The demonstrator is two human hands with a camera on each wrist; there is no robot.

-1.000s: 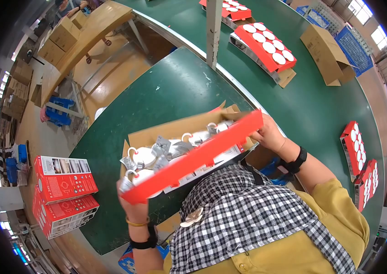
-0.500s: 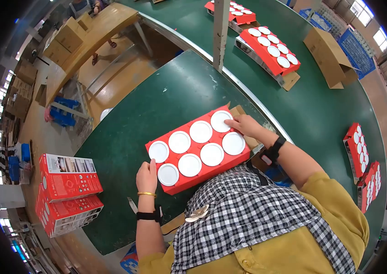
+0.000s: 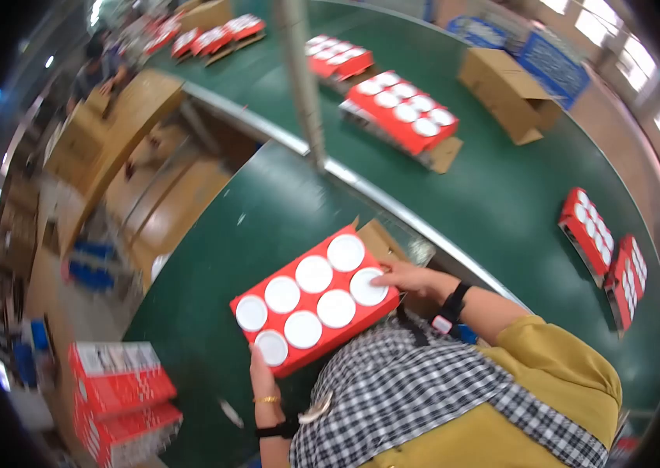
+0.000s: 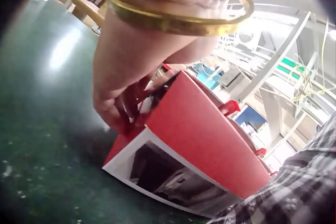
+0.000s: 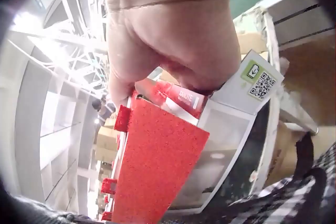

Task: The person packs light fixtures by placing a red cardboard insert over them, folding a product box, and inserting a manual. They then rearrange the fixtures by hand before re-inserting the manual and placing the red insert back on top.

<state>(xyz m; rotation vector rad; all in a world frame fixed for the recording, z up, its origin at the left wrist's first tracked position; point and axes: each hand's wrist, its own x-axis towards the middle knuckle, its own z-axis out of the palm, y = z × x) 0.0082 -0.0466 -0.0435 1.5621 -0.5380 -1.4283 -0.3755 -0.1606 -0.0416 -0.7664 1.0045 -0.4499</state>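
Fingers of the right hand point(image 3: 412, 279) and, apparently, left hand point(image 3: 262, 378) pinch opposite ends of the red box point(image 3: 316, 299); uneven pressing could buckle it.

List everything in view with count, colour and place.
Held box: one, red, between hands
Discs: eight, white, on its top
Tables: two, green, near and far
Printed boxes: two, red, lower left
Far boxes: four clear, others blurred, red, far table
Open carton: one, brown, far table
Crates: two, blue, beyond carton
Post: one, pale, upper centre
Bench: one, tan, upper left
Distant person: one, blurred, upper left
Apron: one, black and white, bottom
Left hand: one, bare, box's left end
Right hand: one, bare, box's right end
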